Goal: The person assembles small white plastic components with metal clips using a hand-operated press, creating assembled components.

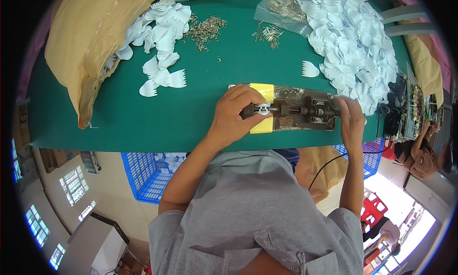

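Note:
A dark metal clamping fixture on a base plate lies near the table's front edge, with yellow pieces at its left part. My left hand is closed at the fixture's left end, thumb and fingers pinching a small white plastic piece against it. Part of that piece is hidden by the fingers. At the fixture's right end, my right hand curls downward, slightly blurred. Its fingers are bent round something at that end which the hand mostly covers.
White scalloped plastic pieces are heaped at the right; more spill from a tan sack at the left. Small metal clips and pins lie at the back. Blue baskets stand below the green table. Other people are at the right.

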A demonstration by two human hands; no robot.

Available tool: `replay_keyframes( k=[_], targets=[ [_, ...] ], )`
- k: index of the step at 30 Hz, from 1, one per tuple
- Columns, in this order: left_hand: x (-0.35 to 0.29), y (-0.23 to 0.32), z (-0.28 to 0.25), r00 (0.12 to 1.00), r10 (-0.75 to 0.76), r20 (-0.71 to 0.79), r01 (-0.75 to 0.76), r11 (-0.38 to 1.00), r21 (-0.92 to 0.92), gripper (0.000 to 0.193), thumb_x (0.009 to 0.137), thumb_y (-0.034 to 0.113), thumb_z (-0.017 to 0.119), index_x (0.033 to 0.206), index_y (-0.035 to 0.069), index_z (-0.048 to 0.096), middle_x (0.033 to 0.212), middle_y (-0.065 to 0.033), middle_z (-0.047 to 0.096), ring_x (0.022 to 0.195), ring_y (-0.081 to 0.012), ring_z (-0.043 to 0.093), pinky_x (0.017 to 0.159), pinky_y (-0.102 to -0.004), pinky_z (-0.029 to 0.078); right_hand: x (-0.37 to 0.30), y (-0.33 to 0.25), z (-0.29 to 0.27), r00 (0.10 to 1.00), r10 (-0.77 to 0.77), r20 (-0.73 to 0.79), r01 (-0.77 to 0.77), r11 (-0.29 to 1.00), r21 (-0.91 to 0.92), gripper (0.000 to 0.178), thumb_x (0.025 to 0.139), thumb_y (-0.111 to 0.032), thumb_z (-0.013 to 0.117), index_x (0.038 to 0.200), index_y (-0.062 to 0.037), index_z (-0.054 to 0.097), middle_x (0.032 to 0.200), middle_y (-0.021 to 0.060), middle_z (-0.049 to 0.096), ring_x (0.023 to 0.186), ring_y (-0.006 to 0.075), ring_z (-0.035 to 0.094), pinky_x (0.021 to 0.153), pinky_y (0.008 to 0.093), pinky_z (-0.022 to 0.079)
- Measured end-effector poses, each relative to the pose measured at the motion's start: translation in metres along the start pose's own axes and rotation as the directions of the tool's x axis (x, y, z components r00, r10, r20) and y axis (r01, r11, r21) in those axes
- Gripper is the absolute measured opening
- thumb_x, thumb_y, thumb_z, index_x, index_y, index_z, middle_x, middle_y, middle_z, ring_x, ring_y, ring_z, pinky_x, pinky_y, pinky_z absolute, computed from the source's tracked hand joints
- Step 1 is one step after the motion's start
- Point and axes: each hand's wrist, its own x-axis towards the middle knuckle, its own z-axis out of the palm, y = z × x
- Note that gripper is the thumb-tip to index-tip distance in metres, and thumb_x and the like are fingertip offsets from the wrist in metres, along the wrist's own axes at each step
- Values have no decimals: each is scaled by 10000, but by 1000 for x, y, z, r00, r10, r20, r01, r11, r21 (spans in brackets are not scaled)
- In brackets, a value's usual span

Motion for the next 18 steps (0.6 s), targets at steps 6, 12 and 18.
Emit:
replay_keyframes(
  k=[6, 12, 18],
  targets=[
    [-3, -1, -3, 998, -57, 1, 57, 998, -1, 249, 757, -2, 900, 912, 29, 707, 940, -69, 711, 914, -205, 664, 844, -338, 510, -2, 34, -31, 979, -191, 77, 206, 921, -330, 176, 1051, -128, 640, 1048, -5, 765, 906, 99, 727, 893, 242, 630, 810, 356, 489],
    [0, -2, -2, 1000, -15, 14, 15, 1000, -1, 240, 758, -13, 898, 906, 23, 713, 956, -79, 732, 923, -211, 668, 857, -345, 518, 14, 18, -43, 980, 64, -188, 16, 920, 393, 220, 1070, -141, 625, 1026, 15, 774, 788, 20, 679, 645, 55, 508, 614, 232, 396],
    [3, -2, 3, 1000, 13, -21, -13, 999, -39, 231, 752, 19, 901, 881, 44, 711, 894, -60, 723, 864, -208, 658, 833, -348, 491, 18, -12, -43, 956, -212, -202, 242, 961, 135, 214, 1043, -151, 655, 988, 18, 774, 751, -13, 594, 681, 69, 476, 616, 246, 345]
  ],
)
